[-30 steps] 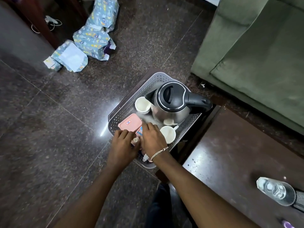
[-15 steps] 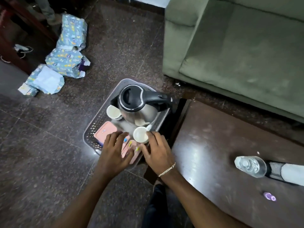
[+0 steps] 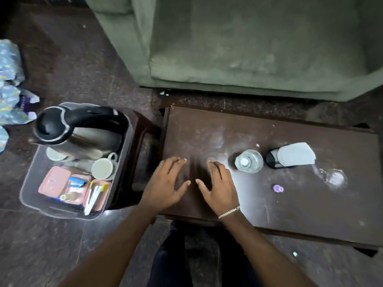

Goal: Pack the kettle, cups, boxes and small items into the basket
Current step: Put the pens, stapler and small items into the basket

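The grey basket [image 3: 28, 184] stands on a dark stool at the left. It holds a steel kettle [image 3: 83, 131] with a black lid and handle, two white cups [image 3: 102, 167], pink boxes [image 3: 52, 180] and small items such as a blue lighter [image 3: 76, 181]. My left hand [image 3: 165, 185] and my right hand [image 3: 217, 186] lie flat and side by side on the dark brown table [image 3: 290, 204], fingers spread, holding nothing. Both hands are to the right of the basket, apart from it.
On the table stand a clear water bottle [image 3: 248, 163], a black mesh holder with white tissue [image 3: 290, 155] and a small purple cap [image 3: 278, 188]. A green sofa [image 3: 248, 48] is behind the table. Blue wrapped packets [image 3: 10, 83] lie on the floor at far left.
Both hands have left the basket and moved right onto the table top. The view has swung right, so the basket now sits at the left.
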Demonstrator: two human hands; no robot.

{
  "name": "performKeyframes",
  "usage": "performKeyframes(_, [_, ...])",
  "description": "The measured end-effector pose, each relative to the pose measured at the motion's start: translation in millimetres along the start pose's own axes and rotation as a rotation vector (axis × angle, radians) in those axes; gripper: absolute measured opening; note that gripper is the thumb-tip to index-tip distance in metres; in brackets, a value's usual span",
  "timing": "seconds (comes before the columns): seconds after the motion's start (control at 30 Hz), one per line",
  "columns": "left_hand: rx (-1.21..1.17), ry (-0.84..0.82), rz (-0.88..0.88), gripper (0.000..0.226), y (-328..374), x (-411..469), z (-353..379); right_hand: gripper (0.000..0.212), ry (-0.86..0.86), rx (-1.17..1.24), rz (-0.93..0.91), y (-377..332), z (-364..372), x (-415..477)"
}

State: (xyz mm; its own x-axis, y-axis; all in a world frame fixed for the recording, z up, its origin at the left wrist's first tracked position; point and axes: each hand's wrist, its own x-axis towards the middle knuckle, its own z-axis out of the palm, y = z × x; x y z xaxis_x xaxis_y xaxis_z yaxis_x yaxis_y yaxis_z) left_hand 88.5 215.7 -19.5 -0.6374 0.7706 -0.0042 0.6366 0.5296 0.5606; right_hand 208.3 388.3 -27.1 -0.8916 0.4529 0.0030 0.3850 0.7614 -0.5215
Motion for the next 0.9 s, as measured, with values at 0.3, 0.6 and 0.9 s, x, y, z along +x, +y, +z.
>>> performKeyframes(0.3, [-0.051, -0.204, 0.09, 0.063, 92, 44, 97, 0.058, 0.011, -0.084, 0.199, 122, -40, -38])
performKeyframes(0.6, [-0.093, -0.351, 0.101, 0.066, 148, 71, 179, 0.048, -0.035, -0.136, 0.321, 214, -60, -53])
performKeyframes(0.9, [-0.15, -0.502, 0.05, 0.052, 191, 109, 236, 0.029, -0.018, -0.01, 0.409, 258, -59, -52])
